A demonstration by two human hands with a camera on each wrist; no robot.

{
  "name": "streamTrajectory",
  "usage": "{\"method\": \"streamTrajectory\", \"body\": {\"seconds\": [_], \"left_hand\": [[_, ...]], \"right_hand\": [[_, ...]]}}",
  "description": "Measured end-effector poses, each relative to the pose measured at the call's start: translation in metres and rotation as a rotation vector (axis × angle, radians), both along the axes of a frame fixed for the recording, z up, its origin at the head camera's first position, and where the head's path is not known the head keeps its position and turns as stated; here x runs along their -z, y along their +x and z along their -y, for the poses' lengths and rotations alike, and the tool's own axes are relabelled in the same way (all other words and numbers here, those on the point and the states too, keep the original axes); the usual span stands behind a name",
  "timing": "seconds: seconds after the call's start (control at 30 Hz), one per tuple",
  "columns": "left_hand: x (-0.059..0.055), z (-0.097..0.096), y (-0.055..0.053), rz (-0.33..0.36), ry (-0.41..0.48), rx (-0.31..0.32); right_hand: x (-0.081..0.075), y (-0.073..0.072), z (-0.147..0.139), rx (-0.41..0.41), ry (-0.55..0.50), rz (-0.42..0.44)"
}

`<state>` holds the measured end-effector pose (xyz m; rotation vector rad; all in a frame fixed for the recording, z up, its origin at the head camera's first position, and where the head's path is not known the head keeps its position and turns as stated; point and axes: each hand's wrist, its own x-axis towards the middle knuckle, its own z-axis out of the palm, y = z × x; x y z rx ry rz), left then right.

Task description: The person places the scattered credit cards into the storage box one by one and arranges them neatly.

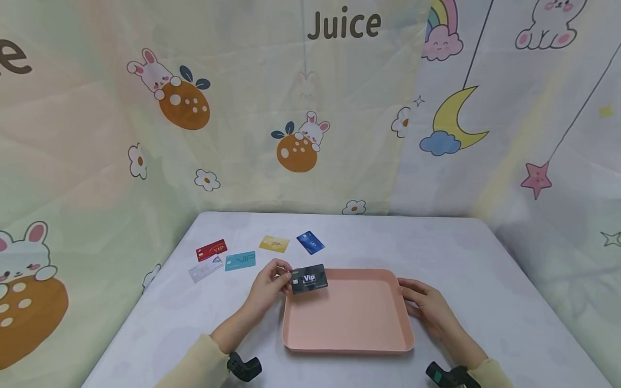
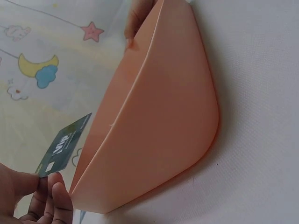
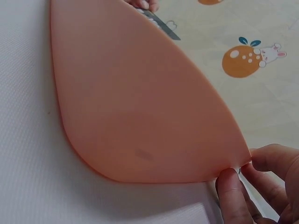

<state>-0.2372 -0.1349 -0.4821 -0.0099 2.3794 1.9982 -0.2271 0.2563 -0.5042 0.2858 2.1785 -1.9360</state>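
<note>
My left hand [image 1: 271, 280] pinches a black VIP card [image 1: 309, 279] by its left end, thumb against fingers. The card tilts over the upper left corner of a pink rectangular tray [image 1: 349, 318], and in the left wrist view it shows beside the tray's rim. On the tray's opposite side, my right hand [image 1: 429, 307] holds the right edge near the upper corner. The right wrist view has its fingertips [image 3: 230, 184] right at the rim and outer wall. Nothing lies inside the tray in the head view.
Beyond my left hand lie a red card [image 1: 211, 250], a pale silver card [image 1: 206, 268], a teal card [image 1: 240, 261], a gold card [image 1: 274, 243] and a blue card [image 1: 310, 242]. The white table [image 1: 485, 258] meets printed curtains [image 1: 242, 151] at its back.
</note>
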Motion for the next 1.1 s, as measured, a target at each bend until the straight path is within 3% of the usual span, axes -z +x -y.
{"method": "streamTrajectory", "body": {"seconds": [1.1], "left_hand": [[-0.006, -0.015, -0.006, 0.0, 0.029, 0.058]], "right_hand": [[-0.001, 0.001, 0.002, 0.011, -0.009, -0.001]]}}
